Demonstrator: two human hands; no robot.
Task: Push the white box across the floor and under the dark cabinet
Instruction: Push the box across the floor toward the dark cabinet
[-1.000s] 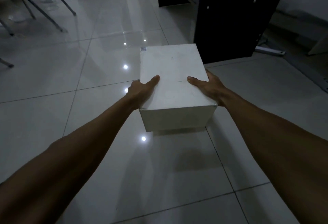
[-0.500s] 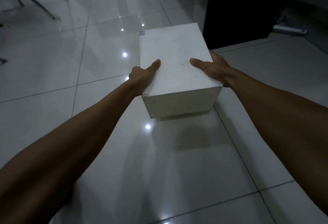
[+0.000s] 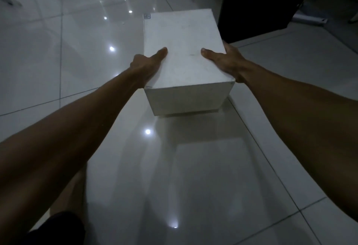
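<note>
A white rectangular box (image 3: pixel 184 50) rests on the glossy tiled floor (image 3: pixel 77 50) in the middle of the view. My left hand (image 3: pixel 148 65) clasps its left side, thumb lying on the top face. My right hand (image 3: pixel 224 60) clasps its right side the same way. The fingers of both hands are hidden behind the box's sides. The dark cabinet (image 3: pixel 261 2) stands at the upper right, its lower front edge just beyond the box's far right corner.
A white power strip (image 3: pixel 310 20) lies on the floor to the right of the cabinet. Metal chair legs (image 3: pixel 7 0) show at the far upper left. My dark shorts and knee (image 3: pixel 64 225) sit at the bottom left.
The box has slid forward over the floor with both hands on it, and now sits beside the cabinet's front. My view has moved forward and tipped further down.
</note>
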